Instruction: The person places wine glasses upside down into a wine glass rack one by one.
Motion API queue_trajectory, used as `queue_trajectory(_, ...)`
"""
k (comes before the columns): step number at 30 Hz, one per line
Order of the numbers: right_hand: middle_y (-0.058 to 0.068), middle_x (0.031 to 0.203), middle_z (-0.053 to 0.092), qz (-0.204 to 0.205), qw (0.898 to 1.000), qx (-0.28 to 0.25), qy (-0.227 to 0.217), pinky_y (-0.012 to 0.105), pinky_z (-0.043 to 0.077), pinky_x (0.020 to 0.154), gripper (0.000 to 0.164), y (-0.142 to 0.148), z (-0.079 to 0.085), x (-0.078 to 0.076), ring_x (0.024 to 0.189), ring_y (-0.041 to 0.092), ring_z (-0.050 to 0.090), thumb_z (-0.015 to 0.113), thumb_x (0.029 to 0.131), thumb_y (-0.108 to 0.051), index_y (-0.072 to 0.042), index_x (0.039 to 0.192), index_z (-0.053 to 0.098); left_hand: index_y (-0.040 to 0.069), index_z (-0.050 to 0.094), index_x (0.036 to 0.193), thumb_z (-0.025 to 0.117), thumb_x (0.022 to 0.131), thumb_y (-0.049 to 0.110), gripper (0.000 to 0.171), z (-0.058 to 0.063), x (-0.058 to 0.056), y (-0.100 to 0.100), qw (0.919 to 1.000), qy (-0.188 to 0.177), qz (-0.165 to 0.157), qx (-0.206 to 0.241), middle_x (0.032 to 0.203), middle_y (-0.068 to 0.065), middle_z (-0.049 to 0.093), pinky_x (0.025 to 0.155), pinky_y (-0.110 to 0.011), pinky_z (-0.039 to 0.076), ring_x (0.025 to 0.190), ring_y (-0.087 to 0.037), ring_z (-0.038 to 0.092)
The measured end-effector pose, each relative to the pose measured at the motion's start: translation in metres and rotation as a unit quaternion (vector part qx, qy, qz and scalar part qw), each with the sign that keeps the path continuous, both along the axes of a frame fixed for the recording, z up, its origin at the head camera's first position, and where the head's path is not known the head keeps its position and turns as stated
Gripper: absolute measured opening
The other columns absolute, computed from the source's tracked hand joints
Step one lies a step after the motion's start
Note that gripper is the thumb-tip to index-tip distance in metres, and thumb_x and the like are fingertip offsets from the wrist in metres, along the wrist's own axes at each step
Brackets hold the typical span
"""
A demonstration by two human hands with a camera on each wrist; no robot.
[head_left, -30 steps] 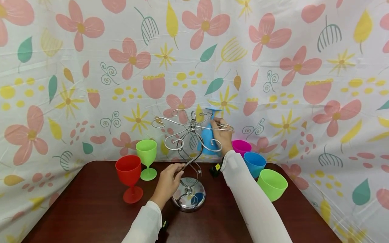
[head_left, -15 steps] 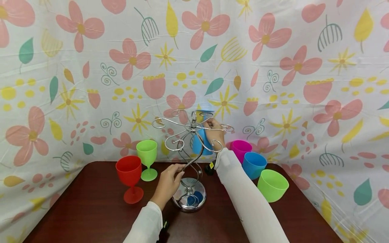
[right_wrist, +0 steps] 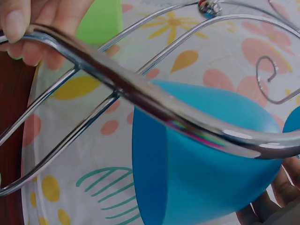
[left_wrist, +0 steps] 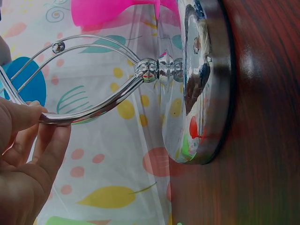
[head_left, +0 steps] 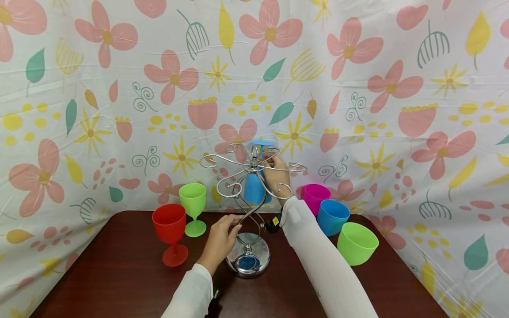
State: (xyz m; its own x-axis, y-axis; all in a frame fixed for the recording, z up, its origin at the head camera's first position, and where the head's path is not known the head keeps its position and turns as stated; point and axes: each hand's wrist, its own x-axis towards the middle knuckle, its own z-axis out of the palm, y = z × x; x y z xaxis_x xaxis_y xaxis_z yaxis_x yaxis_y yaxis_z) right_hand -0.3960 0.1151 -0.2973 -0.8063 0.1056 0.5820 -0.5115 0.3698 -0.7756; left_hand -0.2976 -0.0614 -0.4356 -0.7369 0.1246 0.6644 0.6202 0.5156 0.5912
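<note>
A chrome wine glass rack (head_left: 256,268) with a round base and curled hooks at its top stands mid-table. My left hand (head_left: 220,236) pinches its curved stem rod, thumb and fingers on the metal (left_wrist: 96,112) in the left wrist view. Behind the hooks, a blue plastic goblet (head_left: 253,191) hangs upside down, its foot above hook level. My right hand (head_left: 277,173) holds this goblet by its stem, partly hidden behind the rack's arms. In the right wrist view the blue bowl (right_wrist: 215,173) lies behind the thick rod, with the right fingers (right_wrist: 286,187) at its stem end.
A red goblet (head_left: 170,225) and a green goblet (head_left: 192,203) stand upright at left. Magenta (head_left: 316,194), blue (head_left: 333,216) and green cups (head_left: 357,243) line the right side. A flowered cloth (head_left: 254,88) hangs behind the table (head_left: 111,274).
My right hand has carried the upside-down blue goblet leftward behind the rack, closer to its centre. The left hand keeps its grip on the rod, and the rack stays put.
</note>
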Motion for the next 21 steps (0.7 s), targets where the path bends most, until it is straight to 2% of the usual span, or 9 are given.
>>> queue_trajectory(5,0.013,0.106,0.070,-0.008,1.000,-0.009,-0.005,0.038,0.051,0.083,0.021,0.004,0.004,0.013,0.094,0.025,0.064,0.052,0.102,-0.013,-0.004,0.117,0.065,0.010,0.071,0.117,0.071,0.093,0.005,0.025,-0.001,0.000,0.000,1.0000,0.000,0.000,0.003,0.104,-0.004,0.067,0.077,-0.034,0.057,0.096,-0.018,0.066)
queue_trajectory(9,0.010,0.103,0.067,-0.042,0.999,-0.016,-0.018,0.037,0.048,0.085,0.022,0.007,0.005,0.019,0.094,0.023,0.061,0.053,0.102,-0.021,-0.006,0.114,0.064,0.009,0.071,0.117,0.072,0.093,0.004,0.025,-0.001,0.000,0.000,1.0000,0.009,-0.001,0.002,0.104,-0.004,0.067,0.077,-0.035,0.056,0.095,-0.019,0.067)
queue_trajectory(14,0.010,0.104,0.065,-0.067,0.997,-0.030,-0.023,0.037,0.047,0.089,0.028,0.012,0.002,0.015,0.098,0.025,0.061,0.058,0.100,-0.028,-0.006,0.116,0.065,0.010,0.071,0.117,0.071,0.093,0.004,0.025,-0.001,-0.001,-0.001,1.0000,0.002,-0.001,0.003,0.104,-0.004,0.067,0.078,-0.036,0.056,0.096,-0.019,0.067)
queue_trajectory(18,0.011,0.106,0.066,-0.059,0.997,-0.035,-0.027,0.039,0.047,0.092,0.032,0.018,-0.005,0.007,0.101,0.026,0.062,0.060,0.099,-0.031,-0.006,0.118,0.067,0.009,0.071,0.117,0.071,0.093,0.003,0.024,-0.001,-0.001,-0.001,1.0000,-0.001,0.001,0.003,0.104,-0.005,0.067,0.079,-0.037,0.056,0.096,-0.020,0.067)
queue_trajectory(21,0.008,0.110,0.067,-0.050,0.997,-0.036,-0.040,0.038,0.046,0.095,0.032,0.023,-0.010,0.005,0.105,0.024,0.061,0.060,0.099,-0.034,-0.010,0.120,0.068,0.009,0.071,0.116,0.071,0.093,0.002,0.024,-0.001,-0.001,0.000,1.0000,0.003,0.001,0.001,0.103,-0.005,0.067,0.077,-0.037,0.057,0.095,-0.020,0.067)
